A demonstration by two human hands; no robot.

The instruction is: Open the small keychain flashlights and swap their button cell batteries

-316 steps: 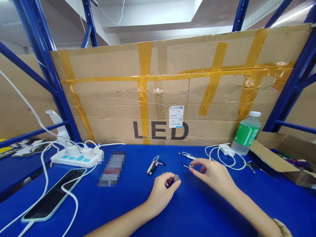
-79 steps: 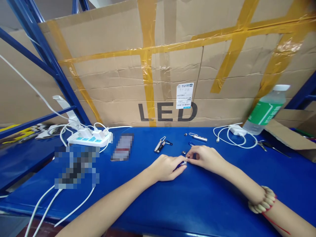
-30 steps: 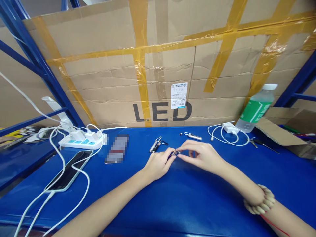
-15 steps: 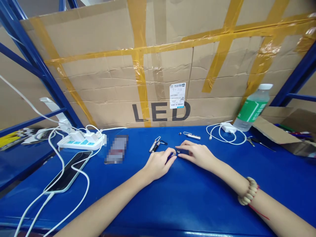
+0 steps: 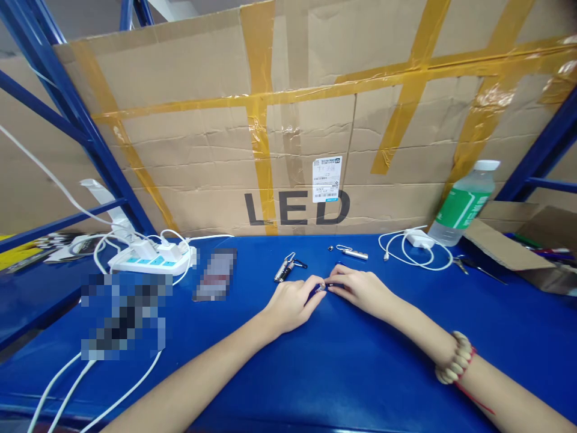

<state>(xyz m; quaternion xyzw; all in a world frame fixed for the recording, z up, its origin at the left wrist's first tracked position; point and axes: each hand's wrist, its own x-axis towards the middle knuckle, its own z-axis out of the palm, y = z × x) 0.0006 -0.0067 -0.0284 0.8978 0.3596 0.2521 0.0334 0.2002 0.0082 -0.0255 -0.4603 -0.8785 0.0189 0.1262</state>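
Note:
Both of my hands rest on the blue table (image 5: 315, 373) and meet at its middle. My left hand (image 5: 293, 304) is closed on a small dark keychain flashlight whose silver tip (image 5: 319, 289) shows at my fingertips. My right hand (image 5: 360, 290) pinches a tiny part I cannot make out against that tip. Two more keychain flashlights (image 5: 283, 271) lie together just beyond my left hand. A silver flashlight with a clip (image 5: 354, 253) and a small loose cap (image 5: 330, 248) lie farther back.
A large taped cardboard sheet marked LED (image 5: 297, 207) stands along the back. A white power strip (image 5: 151, 261) with plugs and cables sits at the left. A white charger with cable (image 5: 417, 240), a green-labelled water bottle (image 5: 462, 201) and an open cardboard box (image 5: 518, 249) are at the right.
My hands have stayed joined at the flashlight tip and slid slightly toward me. The view has shifted a little; nothing else on the table has moved.

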